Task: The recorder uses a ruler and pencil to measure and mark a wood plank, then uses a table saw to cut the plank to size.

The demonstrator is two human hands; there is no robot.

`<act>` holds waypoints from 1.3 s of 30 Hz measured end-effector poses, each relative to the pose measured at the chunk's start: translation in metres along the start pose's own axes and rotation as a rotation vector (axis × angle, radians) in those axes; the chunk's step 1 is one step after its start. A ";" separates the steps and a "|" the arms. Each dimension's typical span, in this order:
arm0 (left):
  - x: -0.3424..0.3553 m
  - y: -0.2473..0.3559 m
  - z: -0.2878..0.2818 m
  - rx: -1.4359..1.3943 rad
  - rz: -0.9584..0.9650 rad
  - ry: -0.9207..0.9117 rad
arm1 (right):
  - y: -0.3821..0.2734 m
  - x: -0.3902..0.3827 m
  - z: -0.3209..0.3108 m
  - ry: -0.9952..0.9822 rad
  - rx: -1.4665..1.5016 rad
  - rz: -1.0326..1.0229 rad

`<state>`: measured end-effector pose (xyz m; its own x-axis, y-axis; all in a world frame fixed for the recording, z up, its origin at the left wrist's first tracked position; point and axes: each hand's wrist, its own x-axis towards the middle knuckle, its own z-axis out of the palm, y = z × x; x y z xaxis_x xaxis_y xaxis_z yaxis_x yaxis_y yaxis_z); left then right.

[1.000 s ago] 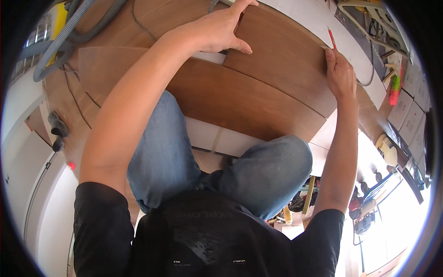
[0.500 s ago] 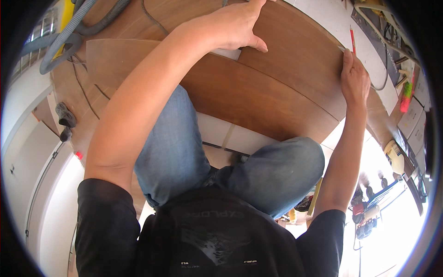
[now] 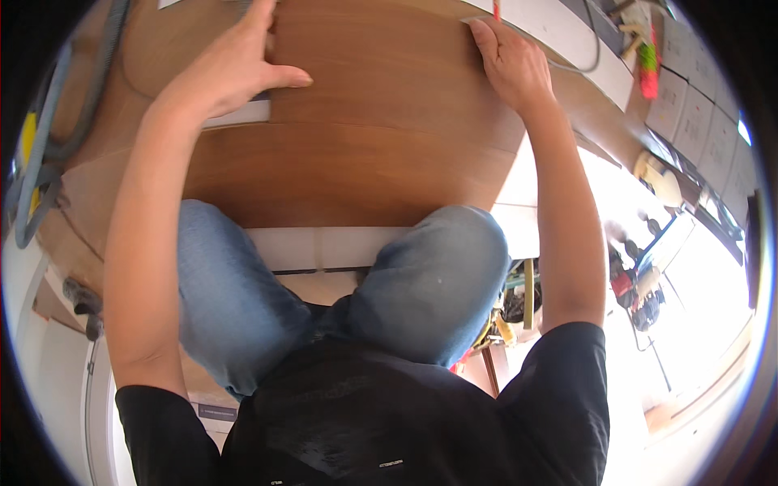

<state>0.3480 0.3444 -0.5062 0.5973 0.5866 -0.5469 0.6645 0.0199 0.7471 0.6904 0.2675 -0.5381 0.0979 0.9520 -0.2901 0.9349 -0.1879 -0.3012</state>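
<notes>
A wide brown wooden plank lies in front of me, its near edge against a second brown plank close to my knees. My left hand is at the left end of the far plank, thumb stretched over its surface and fingers pointing away; the fingertips run out of view at the top. At the right end, my right hand is closed, with a red pencil standing up from it. Its thumb lies by a thin pale strip at the plank's edge, too small to make out.
Grey hoses curl at the far left. White boxes and a red-and-green tool are at the far right. A white strip shows beside the left hand. Tools and cables lie right of my right arm.
The view has turned, so the planks now look more level and both hands appear further left. My left hand keeps its thumb spread; the pencil stays in my right.
</notes>
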 end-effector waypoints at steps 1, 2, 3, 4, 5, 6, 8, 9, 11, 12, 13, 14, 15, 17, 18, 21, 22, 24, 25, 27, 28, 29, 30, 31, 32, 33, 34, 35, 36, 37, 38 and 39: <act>-0.001 -0.003 0.000 -0.038 0.000 0.011 | 0.007 0.003 -0.008 -0.001 -0.014 0.012; -0.005 -0.003 -0.002 -0.066 -0.012 0.031 | 0.011 0.011 -0.013 -0.112 -0.049 0.042; -0.017 0.024 -0.002 0.071 -0.127 0.085 | 0.017 0.013 -0.015 -0.226 -0.084 0.073; -0.015 0.023 0.003 0.076 -0.133 0.085 | 0.020 0.007 -0.016 -0.228 -0.077 0.070; -0.016 0.013 0.003 0.004 -0.077 0.109 | 0.020 0.003 -0.015 -0.186 -0.047 0.037; -0.017 -0.001 0.000 -0.052 -0.034 0.140 | 0.016 0.002 -0.007 -0.143 0.003 -0.007; 0.012 -0.035 0.011 -0.312 0.145 0.108 | 0.021 -0.015 -0.003 0.044 -0.096 0.077; 0.018 -0.033 0.014 -0.435 0.118 0.022 | 0.032 -0.020 -0.004 0.071 -0.129 0.056; 0.015 -0.035 0.010 -0.542 0.069 -0.039 | 0.035 -0.020 -0.001 0.120 -0.154 0.019; 0.011 -0.039 0.010 -0.512 0.152 0.028 | 0.030 -0.019 0.003 0.137 -0.153 0.003; 0.007 -0.044 0.009 -0.482 0.239 0.091 | 0.025 -0.017 0.008 0.134 -0.135 -0.011; 0.004 -0.044 0.007 -0.482 0.228 0.097 | 0.022 -0.017 0.010 0.176 -0.114 -0.048; 0.001 -0.044 0.005 -0.409 0.225 0.104 | 0.021 -0.017 0.012 0.219 -0.095 -0.083; 0.001 -0.044 0.002 -0.339 0.218 0.111 | 0.022 -0.014 0.014 0.246 -0.087 -0.122; 0.003 -0.045 0.000 -0.421 0.230 0.057 | 0.023 -0.013 0.015 0.278 -0.081 -0.157; 0.002 -0.036 -0.005 -0.464 0.193 0.010 | 0.025 -0.015 0.017 0.298 -0.102 -0.147; 0.000 -0.032 -0.006 -0.423 0.146 0.017 | 0.026 -0.015 0.017 0.294 -0.103 -0.147; -0.002 -0.028 -0.010 -0.406 0.141 0.007 | 0.025 -0.015 0.018 0.311 -0.100 -0.148; -0.003 -0.027 -0.012 -0.388 0.139 -0.005 | 0.025 -0.014 0.019 0.310 -0.099 -0.149; 0.000 -0.031 -0.014 -0.390 0.149 -0.031 | 0.025 -0.012 0.019 0.318 -0.104 -0.151; 0.001 -0.031 -0.014 -0.391 0.164 -0.059 | 0.027 -0.011 0.019 0.320 -0.105 -0.152; 0.002 -0.028 -0.013 -0.393 0.174 -0.064 | 0.032 -0.012 0.017 0.302 -0.126 -0.141; 0.003 -0.024 -0.011 -0.228 0.130 -0.009 | 0.037 -0.013 0.015 0.287 -0.150 -0.129; 0.004 -0.018 -0.009 -0.064 0.091 0.046 | 0.042 -0.014 0.014 0.295 -0.166 -0.119; 0.003 -0.015 -0.008 -0.069 0.117 0.039 | 0.044 -0.016 0.016 0.301 -0.231 -0.102; 0.000 -0.015 -0.007 -0.147 0.075 0.007 | 0.047 -0.020 0.014 0.308 -0.307 -0.079; -0.003 -0.017 -0.007 -0.218 0.033 -0.025 | 0.034 -0.020 0.017 0.253 -0.288 0.001; -0.005 -0.024 -0.003 -0.129 0.039 0.009 | 0.021 -0.019 0.016 0.203 -0.283 0.088; -0.008 -0.029 -0.001 -0.036 0.041 0.048 | 0.021 -0.015 0.018 0.175 -0.287 0.029; -0.008 -0.021 0.003 -0.050 0.087 0.032 | 0.025 -0.015 0.014 0.140 -0.296 -0.023; -0.014 -0.013 0.003 -0.037 0.028 0.030 | 0.020 -0.018 0.010 0.141 -0.244 -0.043; -0.016 -0.005 0.002 -0.025 -0.032 0.030 | 0.019 -0.022 0.000 0.142 -0.193 -0.064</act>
<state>0.3360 0.3333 -0.5013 0.5621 0.6094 -0.5592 0.6712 0.0590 0.7389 0.7058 0.2429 -0.5379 0.0703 0.9875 -0.1409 0.9872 -0.0891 -0.1320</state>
